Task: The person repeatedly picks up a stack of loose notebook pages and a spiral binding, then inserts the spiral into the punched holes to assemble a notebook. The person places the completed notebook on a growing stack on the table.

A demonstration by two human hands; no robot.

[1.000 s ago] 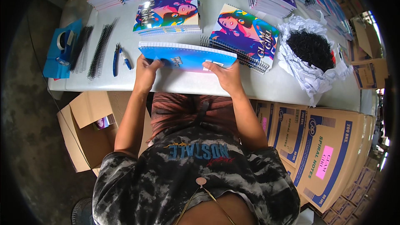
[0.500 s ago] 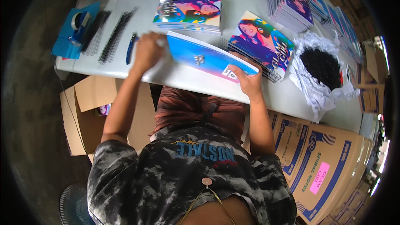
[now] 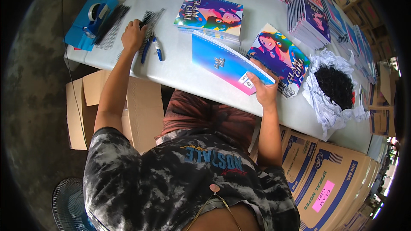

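Left hand (image 3: 133, 35) apparently on black coils (image 3: 147, 21); right hand (image 3: 264, 90) grips blue notebook (image 3: 224, 63)

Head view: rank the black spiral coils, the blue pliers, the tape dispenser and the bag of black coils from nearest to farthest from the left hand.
1. Black spiral coils, under the left hand at the table's left end.
2. Blue pliers, just right of that hand.
3. Tape dispenser, farther left on the blue sheet.
4. Bag of black coils, far right, past the right hand.
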